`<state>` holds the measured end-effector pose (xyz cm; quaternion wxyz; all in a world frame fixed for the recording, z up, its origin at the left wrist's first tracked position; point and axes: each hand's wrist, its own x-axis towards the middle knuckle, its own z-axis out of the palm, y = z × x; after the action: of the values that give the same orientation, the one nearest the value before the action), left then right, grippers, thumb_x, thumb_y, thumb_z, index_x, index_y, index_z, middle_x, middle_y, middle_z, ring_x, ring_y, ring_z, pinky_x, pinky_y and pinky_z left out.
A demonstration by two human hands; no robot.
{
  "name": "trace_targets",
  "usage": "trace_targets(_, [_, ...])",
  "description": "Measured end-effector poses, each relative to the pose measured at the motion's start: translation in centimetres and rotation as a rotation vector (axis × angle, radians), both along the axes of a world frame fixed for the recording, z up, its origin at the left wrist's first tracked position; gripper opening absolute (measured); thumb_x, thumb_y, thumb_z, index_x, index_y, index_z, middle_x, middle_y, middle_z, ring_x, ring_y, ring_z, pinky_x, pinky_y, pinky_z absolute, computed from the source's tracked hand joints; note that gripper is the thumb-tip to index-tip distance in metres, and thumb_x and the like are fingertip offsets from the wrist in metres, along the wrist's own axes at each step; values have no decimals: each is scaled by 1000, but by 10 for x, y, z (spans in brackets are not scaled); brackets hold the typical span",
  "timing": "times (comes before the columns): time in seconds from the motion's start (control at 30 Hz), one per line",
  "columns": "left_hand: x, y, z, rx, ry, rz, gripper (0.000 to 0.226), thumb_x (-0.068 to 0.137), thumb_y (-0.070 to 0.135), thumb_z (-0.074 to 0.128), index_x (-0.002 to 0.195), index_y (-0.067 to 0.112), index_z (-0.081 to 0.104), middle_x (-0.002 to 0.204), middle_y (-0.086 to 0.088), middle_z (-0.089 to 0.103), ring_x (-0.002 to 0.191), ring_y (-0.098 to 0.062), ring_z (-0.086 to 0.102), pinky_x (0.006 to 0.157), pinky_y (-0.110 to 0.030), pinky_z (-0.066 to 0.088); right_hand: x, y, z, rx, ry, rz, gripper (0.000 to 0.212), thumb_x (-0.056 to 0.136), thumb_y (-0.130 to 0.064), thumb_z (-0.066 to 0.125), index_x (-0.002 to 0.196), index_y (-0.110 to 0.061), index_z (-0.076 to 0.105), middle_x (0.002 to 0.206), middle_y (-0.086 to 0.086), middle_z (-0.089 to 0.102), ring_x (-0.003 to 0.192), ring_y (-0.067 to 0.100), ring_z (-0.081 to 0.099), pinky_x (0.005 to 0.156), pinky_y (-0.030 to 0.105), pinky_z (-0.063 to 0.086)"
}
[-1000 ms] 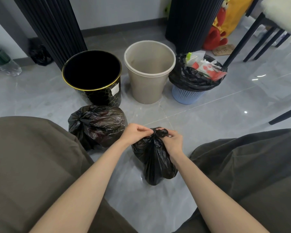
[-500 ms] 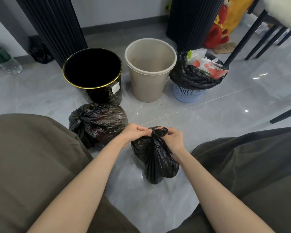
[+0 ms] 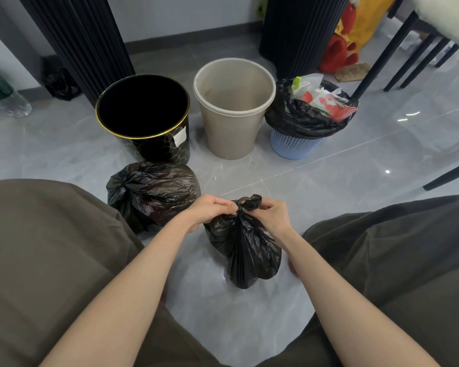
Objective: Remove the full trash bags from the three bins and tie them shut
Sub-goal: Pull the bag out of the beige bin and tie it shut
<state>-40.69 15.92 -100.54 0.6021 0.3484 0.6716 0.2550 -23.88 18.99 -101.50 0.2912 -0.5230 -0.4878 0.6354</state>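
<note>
A small black trash bag (image 3: 245,250) stands on the floor between my knees. My left hand (image 3: 210,211) and my right hand (image 3: 272,214) pinch its twisted neck from either side, with the knotted top poking up between them. A larger tied black bag (image 3: 154,192) lies to the left, in front of the black bin with a gold rim (image 3: 143,112). The beige bin (image 3: 233,107) in the middle holds no bag. The blue mesh bin (image 3: 294,145) at the right holds a black bag (image 3: 300,120) full of paper and wrappers.
Dark fluted columns (image 3: 82,41) rise behind the bins. A plastic bottle (image 3: 3,95) lies at the far left and a small black bag (image 3: 60,78) sits by the wall. Black chair legs (image 3: 376,56) stand at the right, with a red and yellow toy (image 3: 342,49) behind.
My hands have stayed on the bag's neck, working the knot; the twisted top now sticks up more between them. The view has shifted slightly.
</note>
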Motion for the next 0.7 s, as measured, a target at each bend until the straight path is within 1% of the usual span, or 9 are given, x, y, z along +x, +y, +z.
trace_targets(0.07, [1,0,3,9,42,9,19,84,25,68,102,20,72,79,11,69,66,2,53,57,-18,31,1,0,-1,-15,5,1,12,74,-4,76,81,-14,76,74,2,74,71,9,65,75,24,55])
trace_targets(0.13, [1,0,3,13,65,31,18,85,24,67,101,19,73,76,12,69,65,2,53,59,-19,32,3,1,0,-46,14,-2,7,76,-7,76,82,-9,76,79,11,73,74,15,65,76,28,54])
trace_targets(0.23, [-1,-1,3,41,108,21,15,86,21,66,98,16,73,75,11,69,73,1,56,61,-19,37,5,-2,3,-114,56,-12,5,81,-7,71,84,-5,74,70,0,73,64,8,66,63,16,53])
trace_targets(0.3, [-1,-2,3,94,213,-21,12,85,18,66,93,15,74,75,9,69,75,0,58,58,-16,43,6,-6,4,-157,72,-29,9,83,-6,68,90,-1,73,66,-3,73,60,5,66,58,14,52])
trace_targets(0.37, [-4,-5,5,136,327,-65,12,83,14,64,82,16,76,72,8,70,69,-1,60,56,-16,49,8,-9,5,-215,108,-84,14,85,-6,66,94,3,71,64,-2,72,58,7,66,55,15,52])
trace_targets(0.43, [-14,-9,4,172,500,-138,21,78,7,57,70,16,75,70,6,71,68,-7,64,66,-22,54,15,-7,9,-287,153,-192,7,86,-7,64,87,-3,70,59,-4,70,54,7,66,48,12,49])
trace_targets(0.5, [-22,-11,2,176,601,-165,23,76,7,55,70,15,76,73,9,72,77,-10,67,77,-25,53,22,-3,10,-310,164,-270,7,87,-8,64,81,-9,68,55,-7,68,50,2,64,45,10,46])
trace_targets(0.63, [-6,-3,7,264,434,-103,11,83,21,65,78,22,75,72,10,71,70,-2,62,80,-23,49,18,-1,7,-310,85,-160,5,85,-17,68,89,-16,70,77,-2,69,72,9,61,64,16,46])
trace_targets(0.7, [0,0,6,312,409,-76,9,84,23,65,83,23,74,75,10,70,69,2,59,78,-21,46,15,-3,4,-316,91,-142,4,86,-17,67,88,-16,71,76,-3,68,72,9,60,61,14,47])
